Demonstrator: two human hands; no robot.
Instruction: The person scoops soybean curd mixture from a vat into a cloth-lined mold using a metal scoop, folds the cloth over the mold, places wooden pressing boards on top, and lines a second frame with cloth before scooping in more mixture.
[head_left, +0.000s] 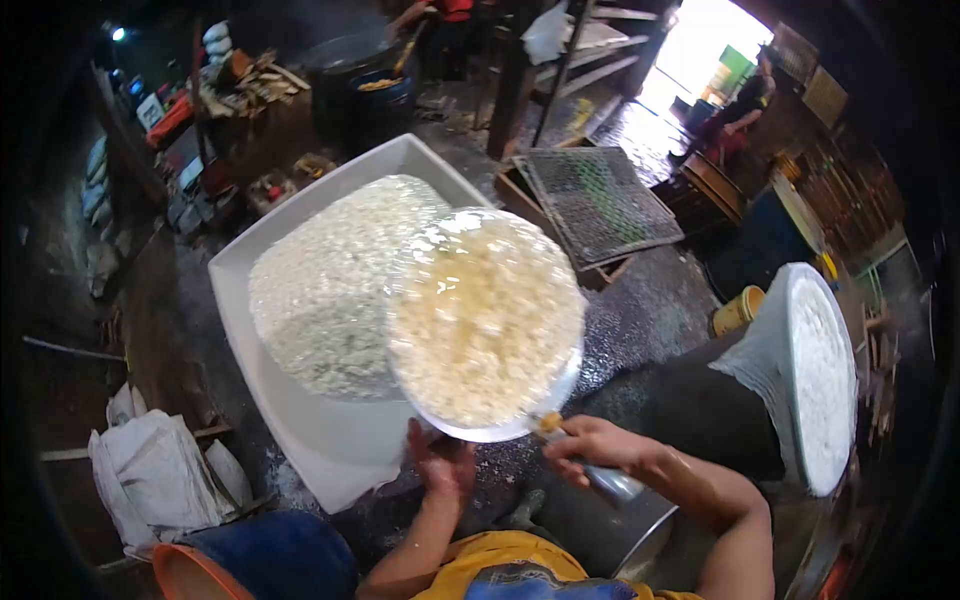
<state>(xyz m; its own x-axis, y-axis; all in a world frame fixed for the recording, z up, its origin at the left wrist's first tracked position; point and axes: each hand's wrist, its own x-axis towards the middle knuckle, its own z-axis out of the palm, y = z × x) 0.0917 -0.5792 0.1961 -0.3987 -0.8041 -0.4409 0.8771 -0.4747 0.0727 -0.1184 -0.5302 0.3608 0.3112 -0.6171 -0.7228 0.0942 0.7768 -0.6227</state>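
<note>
A round metal pan point(485, 325) holds pale, wet, lumpy grains under shiny yellowish liquid. Its handle point(615, 484) points toward the lower right, and my right hand point(598, 448) is wrapped round it near the rim. My left hand point(440, 462) is just below the pan's lower left edge, its fingers apart; its fingertips are partly hidden by the pan, so contact is unclear. Behind the pan is a white tray point(330, 440) lined with light sheeting. A large heap of white grains point(330, 270) lies in it, partly covered by the pan.
At right stands a dark drum with a white-covered top point(822, 385), beside a yellow bucket point(738, 311). A mesh screen point(600, 200) rests on a wooden frame. At lower left are a blue barrel point(275, 555) and white sacks point(160, 475). Two people are farther back.
</note>
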